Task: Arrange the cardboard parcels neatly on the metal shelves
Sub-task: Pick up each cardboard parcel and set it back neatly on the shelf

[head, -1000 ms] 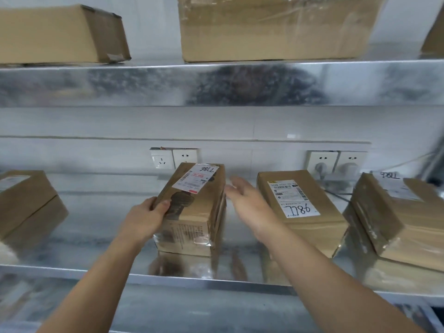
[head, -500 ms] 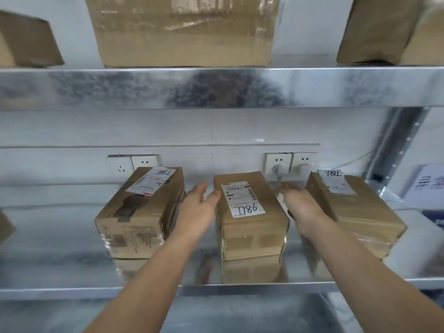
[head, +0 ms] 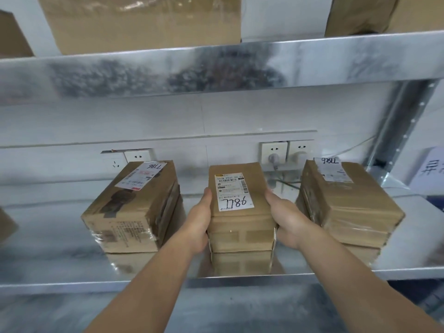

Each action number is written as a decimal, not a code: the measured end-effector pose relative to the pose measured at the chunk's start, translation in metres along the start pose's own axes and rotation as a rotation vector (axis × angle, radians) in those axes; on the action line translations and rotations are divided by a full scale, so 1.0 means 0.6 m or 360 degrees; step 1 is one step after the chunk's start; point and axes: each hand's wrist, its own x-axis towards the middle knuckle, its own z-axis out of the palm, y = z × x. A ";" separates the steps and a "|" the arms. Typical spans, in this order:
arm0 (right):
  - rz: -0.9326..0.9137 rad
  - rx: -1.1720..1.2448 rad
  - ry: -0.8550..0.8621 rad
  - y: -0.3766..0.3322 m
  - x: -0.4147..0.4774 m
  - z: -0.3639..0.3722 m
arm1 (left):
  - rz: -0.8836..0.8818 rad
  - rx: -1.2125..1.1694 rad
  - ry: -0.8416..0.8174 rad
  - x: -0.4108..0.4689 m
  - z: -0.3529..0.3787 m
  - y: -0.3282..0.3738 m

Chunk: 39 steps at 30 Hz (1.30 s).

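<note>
My head camera shows three boxes in a row on the lower metal shelf (head: 60,236). The left parcel (head: 134,207) and the right parcel (head: 346,200) look a bit crooked, so I think there is more tidying to do. My left hand (head: 199,227) and right hand (head: 286,219) squeeze the sides of the middle parcel (head: 236,193), which sits near the front edge. Half a second ago my hands were only reaching for it.
</note>
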 end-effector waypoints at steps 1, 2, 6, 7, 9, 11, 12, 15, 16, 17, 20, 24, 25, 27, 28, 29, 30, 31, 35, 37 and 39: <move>-0.0012 -0.0002 -0.0026 0.001 0.003 -0.004 | 0.0017 0.0001 -0.0009 -0.001 0.000 0.003; -0.0025 0.0008 -0.0034 -0.001 -0.001 -0.005 | 0.0038 -0.0004 -0.0017 -0.002 0.000 0.006; 0.0005 0.0055 -0.0091 -0.025 -0.037 -0.001 | 0.0126 0.0026 -0.0105 -0.010 -0.005 0.017; -0.0026 0.0073 -0.0099 -0.031 -0.054 0.002 | 0.0168 0.0045 -0.0128 -0.011 -0.008 0.019; -0.0129 0.0089 -0.0075 -0.047 -0.094 0.015 | 0.0298 0.0052 -0.0148 -0.016 -0.019 0.026; -0.0221 0.0182 -0.0049 -0.062 -0.122 0.026 | 0.0394 -0.0007 -0.0188 -0.018 -0.030 0.036; -0.0265 0.0257 -0.0054 -0.064 -0.126 0.024 | 0.0424 -0.0046 -0.0191 -0.021 -0.035 0.040; -0.0372 0.0408 -0.0082 -0.072 -0.141 0.031 | 0.0510 -0.0128 -0.0129 -0.031 -0.050 0.046; -0.0387 0.0405 -0.0083 -0.073 -0.142 0.032 | 0.0537 -0.0127 -0.0117 -0.032 -0.052 0.045; -0.0409 0.0384 -0.0084 -0.076 -0.145 0.036 | 0.0563 -0.0128 -0.0102 -0.035 -0.055 0.044; -0.0486 0.0369 -0.0083 -0.077 -0.141 0.043 | 0.0606 -0.0160 -0.0090 -0.042 -0.060 0.039; -0.0508 0.0430 -0.0054 -0.080 -0.143 0.048 | 0.0592 -0.0189 -0.0091 -0.046 -0.062 0.034; -0.0501 0.0432 -0.0051 -0.080 -0.144 0.049 | 0.0587 -0.0197 -0.0090 -0.048 -0.061 0.035; -0.0483 0.0439 -0.0034 -0.081 -0.143 0.050 | 0.0578 -0.0197 -0.0088 -0.045 -0.062 0.035; -0.0472 0.0442 -0.0021 -0.081 -0.143 0.051 | 0.0579 -0.0192 -0.0093 -0.044 -0.063 0.035; -0.0459 0.0450 -0.0005 -0.083 -0.145 0.053 | 0.0577 -0.0194 -0.0097 -0.047 -0.063 0.036; -0.0447 0.0468 0.0004 -0.084 -0.146 0.054 | 0.0580 -0.0184 -0.0107 -0.047 -0.064 0.035; -0.0435 0.0484 0.0007 -0.086 -0.148 0.056 | 0.0582 -0.0187 -0.0113 -0.049 -0.064 0.036; -0.0400 0.0494 0.0046 -0.094 -0.155 0.064 | 0.0604 -0.0133 -0.0075 -0.045 -0.072 0.035; -0.0395 0.0471 0.0064 -0.097 -0.157 0.067 | 0.0607 -0.0104 -0.0054 -0.041 -0.076 0.036; -0.0408 0.0427 0.0066 -0.100 -0.162 0.069 | 0.0614 -0.0115 -0.0053 -0.041 -0.077 0.038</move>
